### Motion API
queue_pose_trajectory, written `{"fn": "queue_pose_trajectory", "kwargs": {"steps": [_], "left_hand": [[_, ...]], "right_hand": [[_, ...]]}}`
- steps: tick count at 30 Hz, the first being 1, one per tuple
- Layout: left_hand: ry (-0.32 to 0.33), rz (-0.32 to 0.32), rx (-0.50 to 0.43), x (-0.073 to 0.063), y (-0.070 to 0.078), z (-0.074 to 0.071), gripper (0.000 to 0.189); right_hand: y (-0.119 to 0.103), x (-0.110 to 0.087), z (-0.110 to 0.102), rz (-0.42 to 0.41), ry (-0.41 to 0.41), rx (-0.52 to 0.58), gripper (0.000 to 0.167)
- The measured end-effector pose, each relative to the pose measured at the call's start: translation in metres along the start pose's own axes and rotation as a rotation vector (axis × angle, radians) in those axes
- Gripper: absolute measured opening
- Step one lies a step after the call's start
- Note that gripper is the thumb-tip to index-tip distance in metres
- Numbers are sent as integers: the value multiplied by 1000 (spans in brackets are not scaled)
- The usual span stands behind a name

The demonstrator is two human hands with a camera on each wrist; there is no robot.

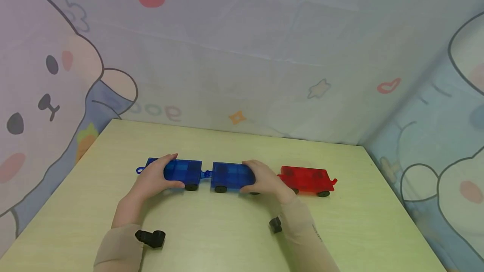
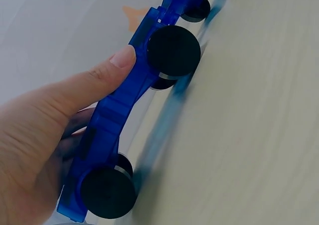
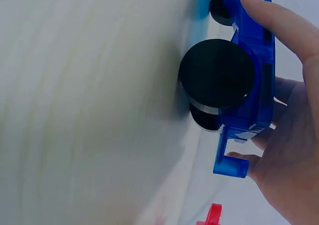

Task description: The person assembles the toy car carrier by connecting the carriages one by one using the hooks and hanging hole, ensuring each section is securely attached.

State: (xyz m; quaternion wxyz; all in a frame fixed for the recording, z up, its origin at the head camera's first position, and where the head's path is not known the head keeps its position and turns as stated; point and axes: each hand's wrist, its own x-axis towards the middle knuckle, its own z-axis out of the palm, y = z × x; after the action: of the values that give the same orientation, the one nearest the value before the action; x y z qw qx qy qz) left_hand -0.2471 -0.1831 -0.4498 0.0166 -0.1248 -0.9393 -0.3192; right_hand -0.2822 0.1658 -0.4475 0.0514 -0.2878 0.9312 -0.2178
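Note:
Two blue toy wagons with black wheels stand end to end on the pale table (image 1: 227,230), joined at a small coupling. My left hand (image 1: 155,177) grips the left blue wagon (image 1: 181,170), thumb on its near side (image 2: 114,65) and fingers over the top. My right hand (image 1: 264,178) grips the right blue wagon (image 1: 230,175) the same way; in the right wrist view its black wheel (image 3: 217,73) and rear hook (image 3: 232,165) show. A red wagon (image 1: 308,178) stands just right of my right hand, apart from the blue pair.
Cartoon-printed fabric walls (image 1: 242,53) close in the table at the back and on both sides. The table's right edge (image 1: 397,196) runs close to the red wagon. Black wrist-camera mounts (image 1: 151,237) sit on both forearms.

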Motion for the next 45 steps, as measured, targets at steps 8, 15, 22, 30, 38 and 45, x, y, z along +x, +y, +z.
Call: {"fn": "queue_pose_trajectory", "kwargs": {"steps": [8,15,22,30,38,45], "left_hand": [[-25,2,-6,-2,4,-7,98],[-22,35,-60,-1,20,-10,96],[6,105,-93,1,38,-10,94],[14,116,-95,14,66,19,95],[-14,112,-117,34,102,48,96],[-74,103,-155,47,124,67,93]], "right_hand": [[-10,-8,-14,5,27,58,87],[-11,-24,-30,52,86,76,83],[6,-43,-45,96,151,93,84],[35,-73,-63,162,209,82,82],[68,-93,-74,237,236,91,83],[89,-95,-76,234,187,127,83]]}}
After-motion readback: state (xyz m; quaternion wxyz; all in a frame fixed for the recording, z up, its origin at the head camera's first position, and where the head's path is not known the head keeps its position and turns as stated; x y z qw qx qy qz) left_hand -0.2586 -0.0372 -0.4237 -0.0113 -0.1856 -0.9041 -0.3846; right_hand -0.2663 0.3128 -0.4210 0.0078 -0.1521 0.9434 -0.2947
